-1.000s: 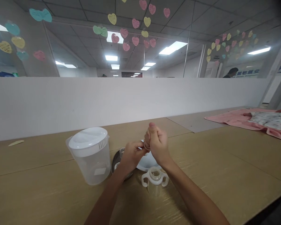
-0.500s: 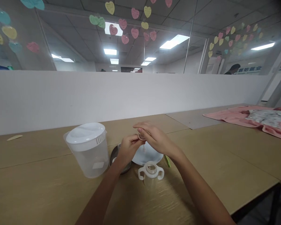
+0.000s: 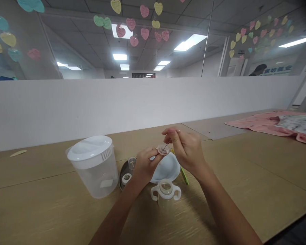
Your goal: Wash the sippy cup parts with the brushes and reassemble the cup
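My left hand pinches a clear bottle nipple by its rim, its wide open side facing up. My right hand is raised just right of it, fingers pinched around a thin, dark, wire-like stick that reaches down into the nipple. The stick's kind is too fine to make out. Below the hands lies a pale blue plate. Nearer to me stands a clear baby bottle with a white two-handled collar, open at the top.
Left of my hands, a dark round tray holds a clear cap and a white ring. A translucent bucket with a white lid stands farther left. A green strip-like handle lies beside the plate. Pink cloth covers the far right.
My right hand, earlier laid flat over the nipple, has lifted to the right and now pinches the thin stick. My left hand has moved slightly right with the nipple, uncovering the tray's contents.
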A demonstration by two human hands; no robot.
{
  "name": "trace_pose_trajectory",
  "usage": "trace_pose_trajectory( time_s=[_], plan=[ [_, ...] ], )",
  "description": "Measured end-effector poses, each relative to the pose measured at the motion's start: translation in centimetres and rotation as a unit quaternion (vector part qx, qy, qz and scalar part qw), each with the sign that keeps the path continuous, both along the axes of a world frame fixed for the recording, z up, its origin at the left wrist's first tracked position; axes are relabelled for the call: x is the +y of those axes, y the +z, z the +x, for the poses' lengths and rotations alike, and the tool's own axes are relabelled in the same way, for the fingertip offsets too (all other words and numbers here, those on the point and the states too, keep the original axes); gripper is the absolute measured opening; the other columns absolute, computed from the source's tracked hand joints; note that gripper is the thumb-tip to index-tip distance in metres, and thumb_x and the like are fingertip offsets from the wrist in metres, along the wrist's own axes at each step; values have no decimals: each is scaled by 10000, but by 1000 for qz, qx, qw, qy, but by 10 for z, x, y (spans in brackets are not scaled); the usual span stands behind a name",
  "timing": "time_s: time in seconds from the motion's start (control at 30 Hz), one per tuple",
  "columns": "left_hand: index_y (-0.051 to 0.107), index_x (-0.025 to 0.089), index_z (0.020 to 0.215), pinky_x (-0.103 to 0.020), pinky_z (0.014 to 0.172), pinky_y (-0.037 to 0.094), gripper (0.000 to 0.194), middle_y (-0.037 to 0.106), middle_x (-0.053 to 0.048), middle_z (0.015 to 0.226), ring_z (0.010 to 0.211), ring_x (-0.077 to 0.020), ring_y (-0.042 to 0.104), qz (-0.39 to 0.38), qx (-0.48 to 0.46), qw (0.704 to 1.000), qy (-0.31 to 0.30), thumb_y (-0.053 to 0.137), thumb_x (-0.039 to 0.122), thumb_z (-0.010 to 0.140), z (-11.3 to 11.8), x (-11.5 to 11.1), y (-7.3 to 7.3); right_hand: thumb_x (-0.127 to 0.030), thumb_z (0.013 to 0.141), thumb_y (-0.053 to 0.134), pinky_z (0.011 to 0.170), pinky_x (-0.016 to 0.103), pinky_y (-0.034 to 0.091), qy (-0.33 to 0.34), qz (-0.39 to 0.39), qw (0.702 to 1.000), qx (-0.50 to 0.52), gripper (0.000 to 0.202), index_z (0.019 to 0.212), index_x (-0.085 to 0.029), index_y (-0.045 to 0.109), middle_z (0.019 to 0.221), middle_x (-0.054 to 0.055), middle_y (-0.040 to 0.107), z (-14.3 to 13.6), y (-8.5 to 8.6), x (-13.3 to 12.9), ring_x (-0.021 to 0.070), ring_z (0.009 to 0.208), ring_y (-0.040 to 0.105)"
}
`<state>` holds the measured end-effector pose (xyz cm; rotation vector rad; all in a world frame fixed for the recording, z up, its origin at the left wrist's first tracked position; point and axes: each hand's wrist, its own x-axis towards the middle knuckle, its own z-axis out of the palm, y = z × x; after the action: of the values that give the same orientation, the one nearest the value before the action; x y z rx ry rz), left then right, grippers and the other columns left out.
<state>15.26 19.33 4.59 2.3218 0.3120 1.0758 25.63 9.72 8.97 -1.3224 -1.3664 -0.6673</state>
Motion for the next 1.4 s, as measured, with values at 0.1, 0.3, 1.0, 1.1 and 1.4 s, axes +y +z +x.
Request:
trace_pose_trajectory(
  time_s=[0.1, 0.3, 1.0, 1.1, 1.4],
  plan=[
    [641, 183, 662, -229, 612, 348, 279, 560, 6, 651, 634, -124, 480, 22, 8, 1000, 10, 489, 304, 863, 1, 0, -2, -385, 967, 319, 518, 198, 439, 20, 69, 996, 54, 430, 782, -165, 639, 592, 2, 636, -8, 1, -5, 89, 519, 596],
    [598, 170, 612, -245, 609, 338, 295, 542, -6, 637, 610, -125, 477, 75, 59, 994, 51, 465, 215, 871, -6, 8, -11, -389, 942, 384, 393, 230, 427, 55, 308, 937, 157, 390, 713, -168, 610, 579, -5, 579, -16, 18, -33, 108, 450, 577],
    [687, 195, 754, -237, 651, 383, 244, 638, -13, 715, 663, -147, 535, 35, 47, 996, 62, 486, 294, 851, -14, 4, -4, -446, 960, 318, 358, 215, 335, 20, 287, 951, 111, 419, 734, -197, 567, 435, -54, 478, -19, 1, -10, 73, 337, 457],
    [684, 196, 735, -233, 628, 373, 260, 629, -7, 697, 643, -143, 525, 29, 48, 997, 59, 483, 316, 850, -14, 2, -1, -459, 958, 310, 337, 213, 315, 8, 296, 948, 119, 434, 733, -190, 565, 433, -51, 474, -17, 2, -10, 82, 343, 480],
    [681, 197, 690, -233, 593, 329, 279, 598, 2, 640, 605, -130, 490, 16, 35, 997, 69, 484, 323, 842, -16, 1, 0, -387, 968, 321, 390, 213, 397, 84, 241, 960, 118, 391, 829, -181, 623, 475, -37, 539, -22, -4, -8, 85, 394, 519]
  ],
)
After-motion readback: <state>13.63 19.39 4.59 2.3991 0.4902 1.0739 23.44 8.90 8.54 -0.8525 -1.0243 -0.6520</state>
